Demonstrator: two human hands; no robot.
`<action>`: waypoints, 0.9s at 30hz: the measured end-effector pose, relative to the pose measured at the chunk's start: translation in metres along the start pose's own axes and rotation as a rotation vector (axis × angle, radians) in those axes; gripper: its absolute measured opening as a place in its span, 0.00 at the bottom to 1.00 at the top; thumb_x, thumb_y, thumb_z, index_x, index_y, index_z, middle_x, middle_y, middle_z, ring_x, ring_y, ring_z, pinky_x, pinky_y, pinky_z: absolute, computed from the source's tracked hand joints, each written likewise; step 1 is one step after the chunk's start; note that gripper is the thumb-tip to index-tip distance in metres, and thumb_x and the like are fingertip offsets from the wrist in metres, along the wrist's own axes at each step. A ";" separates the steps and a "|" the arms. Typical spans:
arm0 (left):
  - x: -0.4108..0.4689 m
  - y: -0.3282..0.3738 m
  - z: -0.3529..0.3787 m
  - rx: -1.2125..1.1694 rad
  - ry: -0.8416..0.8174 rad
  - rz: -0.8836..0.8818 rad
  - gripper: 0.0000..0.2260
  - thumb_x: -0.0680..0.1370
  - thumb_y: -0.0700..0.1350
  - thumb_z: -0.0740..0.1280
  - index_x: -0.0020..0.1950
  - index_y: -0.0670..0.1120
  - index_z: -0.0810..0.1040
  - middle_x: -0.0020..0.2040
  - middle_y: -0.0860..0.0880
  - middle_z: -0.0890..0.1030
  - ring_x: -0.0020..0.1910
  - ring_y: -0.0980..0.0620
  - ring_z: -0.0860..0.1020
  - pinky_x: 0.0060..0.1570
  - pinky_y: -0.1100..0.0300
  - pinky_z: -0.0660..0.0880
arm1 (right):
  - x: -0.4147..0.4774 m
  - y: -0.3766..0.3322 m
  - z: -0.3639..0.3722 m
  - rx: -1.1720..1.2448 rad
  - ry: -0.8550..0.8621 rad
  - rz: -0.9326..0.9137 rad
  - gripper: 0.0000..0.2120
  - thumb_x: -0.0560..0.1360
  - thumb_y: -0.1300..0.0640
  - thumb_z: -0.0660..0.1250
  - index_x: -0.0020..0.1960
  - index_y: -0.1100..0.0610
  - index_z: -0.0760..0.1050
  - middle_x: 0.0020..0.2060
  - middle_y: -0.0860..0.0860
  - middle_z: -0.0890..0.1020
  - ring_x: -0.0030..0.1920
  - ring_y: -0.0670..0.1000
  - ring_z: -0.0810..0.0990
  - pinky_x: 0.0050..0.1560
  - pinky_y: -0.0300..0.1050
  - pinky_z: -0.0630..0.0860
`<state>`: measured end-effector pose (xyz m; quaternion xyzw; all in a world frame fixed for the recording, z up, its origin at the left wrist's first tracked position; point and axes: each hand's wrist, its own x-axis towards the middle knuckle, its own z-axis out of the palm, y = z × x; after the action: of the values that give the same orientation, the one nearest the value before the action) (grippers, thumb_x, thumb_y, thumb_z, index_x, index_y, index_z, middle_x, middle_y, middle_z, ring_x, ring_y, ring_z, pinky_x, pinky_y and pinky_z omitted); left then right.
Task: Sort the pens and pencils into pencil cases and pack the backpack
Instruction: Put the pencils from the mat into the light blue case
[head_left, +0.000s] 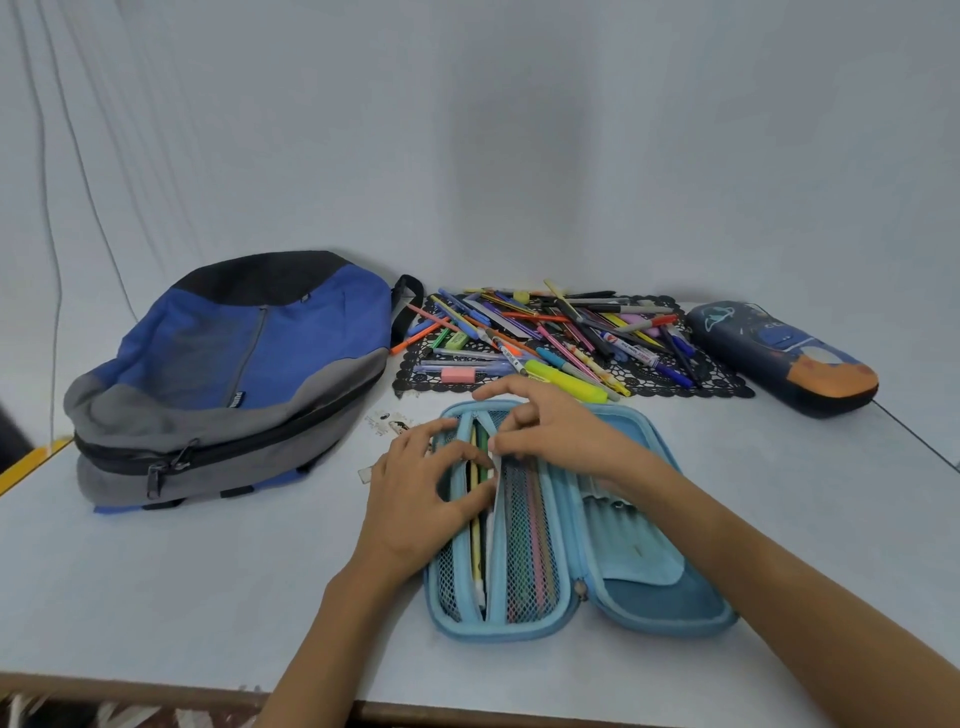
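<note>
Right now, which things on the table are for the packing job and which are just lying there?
For the job: light-blue pencil case, dark space pencil case, pile of pens and pencils, backpack.
Just lying about: black lace mat, little picture card.

Open pencil case (571, 519) before pens pile (556, 332); backpack (228, 379) left.

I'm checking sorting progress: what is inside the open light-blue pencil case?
A few pencils lie in the open light-blue pencil case, pink and green ones behind its mesh flap. The left hand and right hand cover their upper ends.
</note>
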<state>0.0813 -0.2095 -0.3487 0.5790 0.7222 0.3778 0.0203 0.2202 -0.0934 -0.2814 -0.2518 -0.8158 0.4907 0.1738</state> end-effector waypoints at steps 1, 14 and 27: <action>0.000 -0.001 0.001 -0.005 -0.012 0.023 0.17 0.68 0.66 0.59 0.50 0.62 0.79 0.67 0.55 0.71 0.68 0.52 0.66 0.66 0.46 0.64 | -0.001 0.000 0.000 0.038 -0.004 0.003 0.20 0.72 0.67 0.70 0.62 0.53 0.74 0.36 0.59 0.83 0.35 0.50 0.77 0.40 0.42 0.75; -0.003 0.000 -0.003 -0.016 -0.081 0.000 0.16 0.63 0.63 0.60 0.49 0.66 0.74 0.72 0.55 0.67 0.74 0.49 0.59 0.70 0.41 0.56 | -0.002 0.002 -0.002 0.133 -0.004 0.041 0.19 0.72 0.65 0.71 0.61 0.54 0.75 0.36 0.59 0.81 0.34 0.49 0.77 0.37 0.37 0.74; -0.004 0.005 -0.005 -0.421 -0.216 -0.039 0.26 0.68 0.44 0.63 0.65 0.57 0.67 0.66 0.63 0.67 0.67 0.67 0.65 0.68 0.59 0.63 | -0.001 0.004 -0.003 0.148 -0.002 0.054 0.18 0.71 0.67 0.71 0.60 0.55 0.76 0.38 0.61 0.83 0.34 0.51 0.76 0.41 0.41 0.75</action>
<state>0.0846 -0.2151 -0.3435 0.5849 0.6321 0.4557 0.2251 0.2236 -0.0905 -0.2833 -0.2598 -0.7704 0.5544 0.1777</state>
